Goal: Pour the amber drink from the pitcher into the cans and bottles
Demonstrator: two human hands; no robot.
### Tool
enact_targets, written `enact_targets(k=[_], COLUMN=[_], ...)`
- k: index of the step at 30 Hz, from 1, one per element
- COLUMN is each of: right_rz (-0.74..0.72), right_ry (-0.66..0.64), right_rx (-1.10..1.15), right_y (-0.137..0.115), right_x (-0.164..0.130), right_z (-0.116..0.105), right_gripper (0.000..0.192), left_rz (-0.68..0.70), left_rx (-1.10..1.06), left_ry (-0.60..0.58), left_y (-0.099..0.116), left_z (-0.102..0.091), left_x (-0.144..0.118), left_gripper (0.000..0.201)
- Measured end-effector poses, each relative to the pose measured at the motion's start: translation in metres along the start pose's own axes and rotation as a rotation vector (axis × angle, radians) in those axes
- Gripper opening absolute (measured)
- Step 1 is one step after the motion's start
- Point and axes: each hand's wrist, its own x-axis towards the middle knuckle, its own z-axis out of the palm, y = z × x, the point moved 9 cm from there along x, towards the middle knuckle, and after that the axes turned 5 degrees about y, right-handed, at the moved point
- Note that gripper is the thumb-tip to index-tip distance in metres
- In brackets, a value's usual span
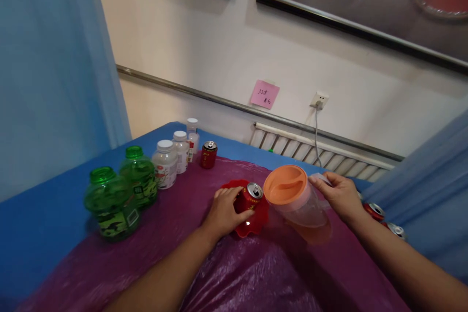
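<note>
Red can was gripped in left hand, pitcher in right hand; slow, steady tilting was judged best.

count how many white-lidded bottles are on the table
3. The nearest bottle stands beside the green bottles, the middle bottle is just behind it, and the farthest bottle is toward the wall. Others could be hidden behind them.

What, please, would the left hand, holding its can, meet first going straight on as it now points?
Beyond the can in its grip, the left hand would probably meet the orange lid of the tilted pitcher, though depth is unclear.
</note>
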Motion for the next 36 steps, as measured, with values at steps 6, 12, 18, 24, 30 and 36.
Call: enact_targets(k=[6,12,18,24,30,36], right_rz=[0.021,-0.029,-0.059,-0.110,-0.111,-0.133], right_ry=[-0.036,-0.042,-0.046,-0.056,-0.065,-0.044], right_rx=[-0.012,-0.034,-0.045,-0.084,-0.122,-0.156], right_y=[-0.005,-0.009,-0.015,-0.016,-0.018,-0.024], right_x=[-0.002,-0.002,-0.003,-0.001,0.000,0.000], right_z=[0.001,0.001,0.002,0.002,0.004,0.001], right_gripper=[0.054,0.056,0.057,0.057,0.058,0.058], left_rz=[-0.016,-0.010,0.019,0.018,-0.001,0.004], left_rx=[0.000,-0.009,-0.009,-0.024,-0.006,-0.011], left_ry=[-0.051,-0.078,-0.069,-0.069,-0.064,-0.070], left_y=[0.001,0.002,0.005,0.007,0.006,0.006], left_z=[0.004,0.008,0.006,0.005,0.005,0.007], left_x=[-0.002,-0.003,-0.004,-0.004,-0.004,-0.004], left_gripper=[0.065,0.062,0.053,0.055,0.057,0.061])
